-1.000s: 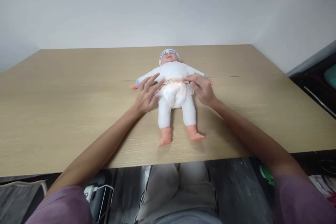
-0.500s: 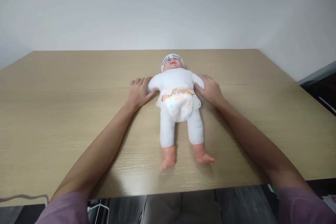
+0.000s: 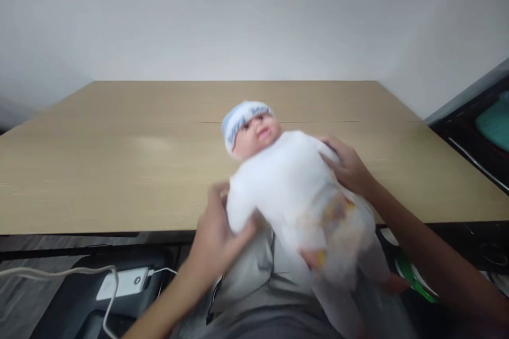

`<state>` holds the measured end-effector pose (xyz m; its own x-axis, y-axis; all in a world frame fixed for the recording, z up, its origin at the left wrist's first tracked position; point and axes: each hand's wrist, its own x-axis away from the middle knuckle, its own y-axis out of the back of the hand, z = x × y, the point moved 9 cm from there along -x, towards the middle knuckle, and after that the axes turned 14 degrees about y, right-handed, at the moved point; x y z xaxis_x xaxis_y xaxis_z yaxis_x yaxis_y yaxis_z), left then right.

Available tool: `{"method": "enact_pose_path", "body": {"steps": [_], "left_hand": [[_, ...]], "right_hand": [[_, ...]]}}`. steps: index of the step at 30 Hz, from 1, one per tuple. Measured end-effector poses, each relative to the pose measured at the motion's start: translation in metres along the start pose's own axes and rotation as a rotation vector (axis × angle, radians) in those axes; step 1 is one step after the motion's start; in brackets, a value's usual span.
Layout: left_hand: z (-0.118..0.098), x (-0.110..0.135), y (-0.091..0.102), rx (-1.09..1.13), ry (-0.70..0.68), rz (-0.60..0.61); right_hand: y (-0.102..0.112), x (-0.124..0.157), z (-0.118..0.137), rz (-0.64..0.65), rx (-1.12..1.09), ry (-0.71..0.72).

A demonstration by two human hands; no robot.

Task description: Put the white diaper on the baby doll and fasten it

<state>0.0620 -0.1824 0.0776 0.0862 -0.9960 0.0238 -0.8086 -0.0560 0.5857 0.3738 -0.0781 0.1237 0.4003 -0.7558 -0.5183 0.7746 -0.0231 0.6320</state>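
Observation:
Held between my two hands is a baby doll [image 3: 274,180] with a white cloth body and a white and blue cap [image 3: 246,119]. It is tilted, head to the upper left, its legs over the table's front edge and my lap. A diaper [image 3: 338,222] with orange and yellow trim sits round its hips, blurred by motion. My left hand [image 3: 226,228] wraps round the doll's arm on the left, thumb in front. My right hand [image 3: 345,164] grips its other arm on the right. The lower legs are smeared.
The wooden table [image 3: 139,169] reaches back to a pale wall. Below its edge at left, a white device [image 3: 123,283] with a cable [image 3: 59,273] lies on a dark surface. Right of the table is a dark object with teal cloth [image 3: 495,122]. A green-rimmed round item [image 3: 415,278] is low right.
The doll, which lay flat on its back on the table, has come up and toward me in both hands and has turned, legs swinging right. My view has shifted too.

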Motion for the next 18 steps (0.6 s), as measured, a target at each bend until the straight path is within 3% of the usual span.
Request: {"method": "enact_pose_path", "body": {"steps": [2,4,6,8,11,14,16,18], "left_hand": [[0.026,0.075,-0.021,-0.026,-0.076,0.062],[0.063,0.138,-0.048,-0.073,-0.052,0.186],[0.103,0.184,-0.06,-0.083,0.054,0.205],[0.134,0.216,-0.061,-0.082,0.165,0.197],[0.165,0.241,-0.063,-0.146,0.263,0.267],[0.185,0.251,-0.067,-0.254,0.299,0.335],[0.187,0.251,-0.063,-0.299,0.248,0.267],[0.171,0.249,-0.053,-0.322,0.116,0.124]], "right_hand": [[0.001,0.043,0.036,0.128,-0.046,0.025],[-0.009,0.086,0.067,0.255,-0.093,0.023],[-0.031,0.124,0.09,0.364,-0.124,0.003],[-0.062,0.154,0.103,0.432,-0.129,-0.022],[-0.113,0.189,0.097,0.475,-0.12,-0.076],[-0.155,0.223,0.075,0.612,-0.063,-0.13],[-0.163,0.243,0.065,0.677,-0.038,-0.155],[-0.157,0.259,0.066,0.68,-0.083,-0.164]]}}
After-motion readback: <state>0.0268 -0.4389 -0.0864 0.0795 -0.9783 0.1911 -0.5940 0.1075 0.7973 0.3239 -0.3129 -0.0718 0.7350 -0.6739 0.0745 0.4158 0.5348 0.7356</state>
